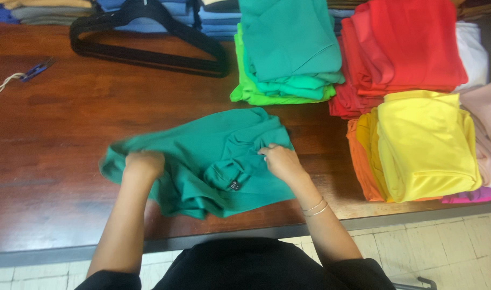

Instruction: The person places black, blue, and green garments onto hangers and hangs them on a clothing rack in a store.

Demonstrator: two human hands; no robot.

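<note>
On the wooden worktop (57, 134) before me, I am gripping a rumpled teal green shirt (202, 161): my left hand (144, 164) is bunching its left edge in a closed fist, while my right hand (280, 161) is pinching fabric near the collar, below a stack of green folded shirts (288, 53).

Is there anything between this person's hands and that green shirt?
Nothing visible. The left hand and right hand both rest directly on the green shirt, fingers gripping its fabric on the wooden table.
</note>
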